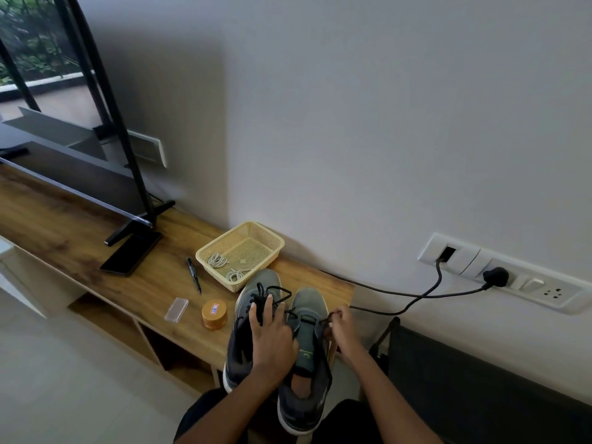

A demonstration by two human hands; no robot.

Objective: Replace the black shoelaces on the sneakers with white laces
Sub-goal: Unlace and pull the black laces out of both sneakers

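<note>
**A:** Two sneakers (309, 301) lie with toes on the counter (96, 225), and the black laces (260, 294) are not yet out. What could go wrong?

**B:** The right hand (344, 328) has a pinching grip on one lace end. The left hand (275, 342) lies unclenched, pressing the other shoe. A hard tug could snag an eyelet or drag the pair off the edge.

**A:** And the white laces (218, 261)?

**B:** Coiled in the basket (270, 240), untouched.

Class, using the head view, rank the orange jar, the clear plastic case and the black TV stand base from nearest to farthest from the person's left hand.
From the left hand:
1. Orange jar, just left of it.
2. Clear plastic case, further left.
3. Black TV stand base, far left, further back.
</note>
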